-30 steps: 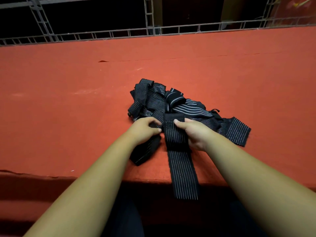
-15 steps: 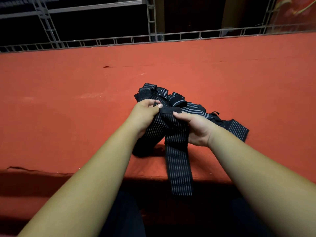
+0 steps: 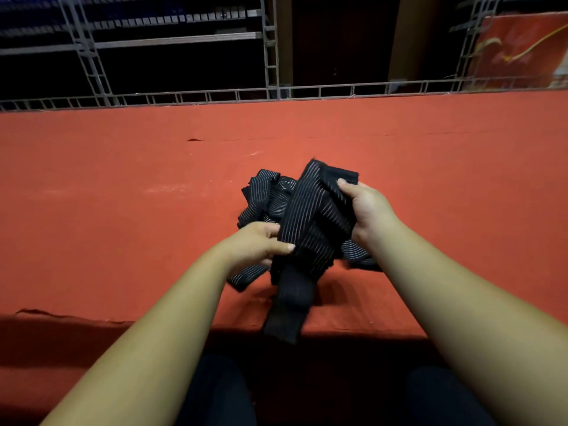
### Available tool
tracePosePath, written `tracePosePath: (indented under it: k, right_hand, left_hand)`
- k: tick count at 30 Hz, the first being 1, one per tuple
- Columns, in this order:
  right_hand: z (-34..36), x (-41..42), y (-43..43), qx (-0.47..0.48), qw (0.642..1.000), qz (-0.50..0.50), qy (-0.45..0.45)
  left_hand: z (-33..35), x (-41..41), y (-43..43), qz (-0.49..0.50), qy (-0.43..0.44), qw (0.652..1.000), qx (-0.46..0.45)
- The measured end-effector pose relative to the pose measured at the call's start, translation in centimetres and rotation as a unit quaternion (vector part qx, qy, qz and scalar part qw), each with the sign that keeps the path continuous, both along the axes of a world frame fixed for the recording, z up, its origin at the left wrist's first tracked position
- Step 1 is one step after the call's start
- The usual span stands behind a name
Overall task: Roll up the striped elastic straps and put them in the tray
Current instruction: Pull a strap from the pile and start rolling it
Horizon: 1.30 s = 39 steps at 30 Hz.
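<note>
A black elastic strap with thin white stripes [image 3: 310, 222] is lifted above the red table [image 3: 123, 210]. My right hand [image 3: 365, 210] grips its upper end, thumb over the top edge. My left hand [image 3: 258, 244] pinches the strap lower down on its left side. The strap's free tail [image 3: 285, 309] hangs down over the table's front edge. Behind and under my hands lies a tangled pile of more striped straps [image 3: 264, 195]. No tray is in view.
The red cloth covers the whole table, with a small tear [image 3: 193, 139] near the back. A metal truss rail [image 3: 276, 93] runs along the far edge, with dark shelving behind. My dark-clothed legs [image 3: 221, 392] are below the front edge.
Both hands have lifted the strap off the table. My right hand rose and moved right with the strap's end; my left hand slid lower along the strap. The tail now hangs shorter.
</note>
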State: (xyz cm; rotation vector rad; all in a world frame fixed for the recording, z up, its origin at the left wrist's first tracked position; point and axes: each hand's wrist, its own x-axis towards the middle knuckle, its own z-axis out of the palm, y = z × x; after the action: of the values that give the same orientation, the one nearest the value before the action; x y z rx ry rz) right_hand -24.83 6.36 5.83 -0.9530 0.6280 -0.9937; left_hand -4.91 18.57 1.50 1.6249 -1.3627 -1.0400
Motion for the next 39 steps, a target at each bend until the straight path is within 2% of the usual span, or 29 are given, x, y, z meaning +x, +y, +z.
tracePosePath:
  k: [3,8,11,16,18,20,22,26,28,31,33,36,39]
  right_hand:
    - [0.5,-0.4,-0.3,0.029,0.999,-0.016,-0.002]
    - [0.8,-1.2,0.7,0.061,0.994,0.067,0.059]
    - [0.7,-1.6,1.4,0.043,0.990,0.117,0.063]
    - [0.1,-1.8,2.7,-0.016,0.964,0.209,0.164]
    - [0.2,-1.5,3.1,-0.058,0.958,0.235,0.157]
    - [0.2,-0.9,3.2,-0.100,0.962,0.206,0.148]
    - [0.2,-0.3,2.9,-0.100,0.973,0.154,0.139]
    - [0.4,0.6,2.4,0.026,0.988,0.119,0.095]
    - [0.6,0.8,2.4,0.077,0.984,0.141,0.071]
    - [0.6,0.9,2.7,0.107,0.978,0.173,0.038]
    - [0.6,0.9,3.1,0.129,0.976,0.175,0.005]
    - [0.4,0.9,3.4,0.137,0.976,0.165,-0.028]
    - [0.0,0.9,3.1,0.115,0.977,0.175,-0.026]
  left_hand:
    - [0.3,-0.8,0.4,0.049,0.044,0.998,-0.024]
    - [2.4,-1.4,-0.9,0.172,0.163,0.966,-0.106]
    - [3.6,-1.2,-1.7,0.223,0.206,0.945,-0.124]
    - [5.0,-1.8,-2.8,0.267,0.262,0.919,-0.123]
    - [5.2,-2.1,-3.2,0.285,0.303,0.900,-0.127]
    - [5.1,-2.2,-3.5,0.287,0.336,0.889,-0.123]
    - [5.2,-2.3,-3.2,0.267,0.381,0.876,-0.125]
    - [5.6,-2.7,-1.9,0.153,0.455,0.869,-0.119]
    - [5.6,-2.8,-1.6,0.119,0.415,0.892,-0.131]
    - [5.2,-2.4,-1.5,0.098,0.246,0.948,-0.174]
    - [5.3,-2.2,-1.4,0.094,0.158,0.965,-0.188]
    - [5.6,-2.0,-1.7,0.154,0.109,0.958,-0.214]
    - [5.6,-2.0,-2.2,0.221,0.134,0.940,-0.223]
